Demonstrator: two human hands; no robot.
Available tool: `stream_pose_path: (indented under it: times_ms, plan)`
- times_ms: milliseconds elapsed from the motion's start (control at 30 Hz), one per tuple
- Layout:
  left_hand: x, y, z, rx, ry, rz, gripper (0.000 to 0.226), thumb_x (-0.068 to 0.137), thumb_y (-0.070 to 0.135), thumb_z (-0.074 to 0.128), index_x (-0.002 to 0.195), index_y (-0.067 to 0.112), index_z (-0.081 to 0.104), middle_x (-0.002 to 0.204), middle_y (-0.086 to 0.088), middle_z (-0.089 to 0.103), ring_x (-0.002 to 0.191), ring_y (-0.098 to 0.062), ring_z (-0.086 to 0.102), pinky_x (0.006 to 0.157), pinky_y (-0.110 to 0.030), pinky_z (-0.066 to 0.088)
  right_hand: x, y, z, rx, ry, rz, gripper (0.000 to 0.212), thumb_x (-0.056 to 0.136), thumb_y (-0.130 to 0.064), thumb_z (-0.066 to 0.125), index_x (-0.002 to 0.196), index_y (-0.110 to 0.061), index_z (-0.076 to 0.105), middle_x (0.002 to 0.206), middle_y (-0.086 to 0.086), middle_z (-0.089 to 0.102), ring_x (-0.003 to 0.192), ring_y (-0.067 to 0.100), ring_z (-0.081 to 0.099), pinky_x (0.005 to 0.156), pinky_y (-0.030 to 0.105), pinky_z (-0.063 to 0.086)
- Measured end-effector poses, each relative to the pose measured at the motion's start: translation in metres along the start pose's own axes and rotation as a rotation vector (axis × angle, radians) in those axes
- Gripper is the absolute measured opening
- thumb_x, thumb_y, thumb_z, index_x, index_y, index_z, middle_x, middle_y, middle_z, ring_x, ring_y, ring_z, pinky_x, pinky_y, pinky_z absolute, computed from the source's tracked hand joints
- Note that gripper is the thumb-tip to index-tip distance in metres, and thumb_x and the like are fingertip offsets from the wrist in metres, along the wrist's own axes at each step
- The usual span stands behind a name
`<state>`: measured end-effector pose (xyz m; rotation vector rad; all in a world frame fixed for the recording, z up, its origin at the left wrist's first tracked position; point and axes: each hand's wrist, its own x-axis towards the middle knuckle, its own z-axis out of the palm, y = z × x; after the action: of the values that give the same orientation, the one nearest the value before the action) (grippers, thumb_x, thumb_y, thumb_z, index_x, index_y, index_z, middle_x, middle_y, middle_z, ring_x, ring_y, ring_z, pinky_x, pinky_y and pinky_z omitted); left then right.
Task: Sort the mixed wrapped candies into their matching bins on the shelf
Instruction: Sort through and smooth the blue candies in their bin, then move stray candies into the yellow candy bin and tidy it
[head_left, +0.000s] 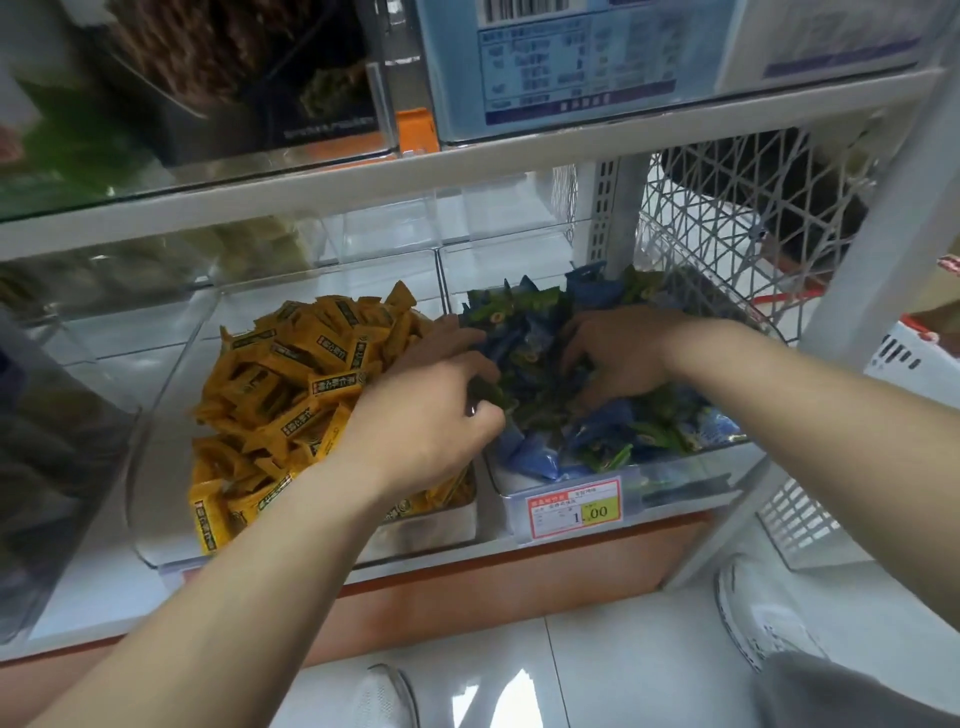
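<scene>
Head view: green candy (487, 391) pinched in left hand (426, 415).

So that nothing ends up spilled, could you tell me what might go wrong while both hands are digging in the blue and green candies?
The left hand, pinching a green candy, reaches across the heaped yellow candies; its wrist could drag some into the mixed bin. The right hand digs into the pile, and blue candies sit at the front rim, so some may tip onto the floor.
</scene>
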<state>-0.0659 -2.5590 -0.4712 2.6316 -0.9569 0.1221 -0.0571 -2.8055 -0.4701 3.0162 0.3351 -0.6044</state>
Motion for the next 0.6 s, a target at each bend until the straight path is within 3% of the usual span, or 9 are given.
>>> stream_pose_path:
  times_ms: [67, 100, 167, 200, 267, 333, 367, 533, 600]
  plan:
    - [0.0, 0.0, 0.001, 0.0, 0.007, 0.005, 0.04, 0.079, 0.043, 0.048, 0.114, 0.034, 0.066, 0.151, 0.015, 0.04, 0.142, -0.006, 0.027, 0.098, -0.021, 0.034, -0.011, -0.005, -0.014, 0.122, -0.134, 0.014, 0.072, 0.069, -0.077, 0.065, 0.129, -0.038, 0.063, 0.137, -0.018, 0.053, 0.12, 0.012, 0.054, 0.099, 0.036, 0.045]
    - [0.0, 0.0, 0.002, 0.001, 0.012, 0.007, 0.038, 0.08, 0.042, 0.05, 0.114, 0.034, 0.066, 0.151, 0.015, 0.04, 0.142, -0.005, 0.027, 0.098, -0.021, 0.034, -0.015, -0.007, -0.021, 0.175, -0.151, 0.006, 0.069, 0.063, -0.082, 0.062, 0.119, -0.042, 0.068, 0.12, -0.026, 0.06, 0.109, 0.006, 0.058, 0.09, 0.031, 0.047]
    - [0.0, -0.001, 0.003, -0.007, 0.028, 0.005, 0.035, 0.082, 0.038, 0.055, 0.114, 0.033, 0.067, 0.151, 0.015, 0.04, 0.144, -0.004, 0.024, 0.101, -0.022, 0.036, -0.012, -0.013, -0.033, 0.172, 0.039, -0.018, 0.054, 0.059, -0.083, 0.054, 0.092, -0.043, 0.071, 0.083, -0.029, 0.067, 0.083, 0.002, 0.062, 0.07, 0.028, 0.048]
    - [0.001, -0.002, 0.003, -0.015, 0.037, 0.002, 0.035, 0.082, 0.037, 0.056, 0.115, 0.033, 0.067, 0.151, 0.015, 0.04, 0.143, -0.004, 0.024, 0.1, -0.022, 0.037, -0.006, -0.018, -0.037, 0.133, 0.222, -0.017, 0.047, 0.066, -0.077, 0.053, 0.089, -0.04, 0.07, 0.079, -0.022, 0.067, 0.082, 0.007, 0.063, 0.067, 0.029, 0.048]
    - [0.0, -0.002, 0.004, -0.024, 0.052, -0.004, 0.036, 0.08, 0.037, 0.055, 0.114, 0.032, 0.067, 0.15, 0.015, 0.042, 0.141, -0.004, 0.028, 0.096, -0.02, 0.038, 0.016, -0.025, -0.031, 0.124, 0.426, -0.038, 0.039, 0.084, -0.062, 0.057, 0.116, -0.04, 0.064, 0.113, -0.011, 0.065, 0.111, 0.022, 0.059, 0.085, 0.039, 0.05]
    - [-0.001, -0.003, 0.005, -0.032, 0.063, -0.005, 0.039, 0.078, 0.038, 0.053, 0.114, 0.032, 0.067, 0.149, 0.015, 0.042, 0.14, -0.004, 0.03, 0.097, -0.022, 0.04, 0.036, -0.03, -0.016, 0.133, 0.283, -0.067, 0.068, 0.09, -0.06, 0.058, 0.151, -0.037, 0.037, 0.154, 0.001, 0.04, 0.141, 0.026, 0.036, 0.112, 0.045, 0.034]
    - [-0.001, -0.003, 0.006, -0.038, 0.067, -0.006, 0.039, 0.078, 0.038, 0.052, 0.114, 0.032, 0.067, 0.149, 0.016, 0.042, 0.14, -0.004, 0.03, 0.098, -0.023, 0.041, 0.043, -0.032, -0.007, 0.112, 0.19, -0.059, 0.077, 0.09, -0.062, 0.056, 0.156, -0.038, 0.024, 0.161, 0.001, 0.03, 0.146, 0.026, 0.027, 0.117, 0.046, 0.027]
    - [-0.004, -0.004, 0.003, -0.019, 0.058, 0.003, 0.047, 0.09, 0.048, 0.05, 0.135, 0.037, 0.052, 0.154, 0.015, 0.037, 0.143, -0.008, 0.03, 0.103, -0.026, 0.04, 0.037, -0.03, 0.014, 0.023, 0.149, -0.042, 0.071, 0.086, -0.067, 0.053, 0.15, -0.045, 0.031, 0.154, -0.001, 0.041, 0.139, 0.027, 0.036, 0.109, 0.046, 0.038]
    - [-0.008, -0.004, -0.004, -0.017, 0.104, -0.001, 0.051, 0.094, 0.055, 0.042, 0.141, 0.037, 0.045, 0.152, 0.01, 0.042, 0.136, -0.016, 0.043, 0.102, -0.034, 0.046, 0.024, -0.032, 0.01, -0.043, 0.101, -0.006, 0.074, 0.084, -0.074, 0.05, 0.15, -0.048, 0.029, 0.157, -0.001, 0.037, 0.141, 0.028, 0.036, 0.109, 0.045, 0.038]
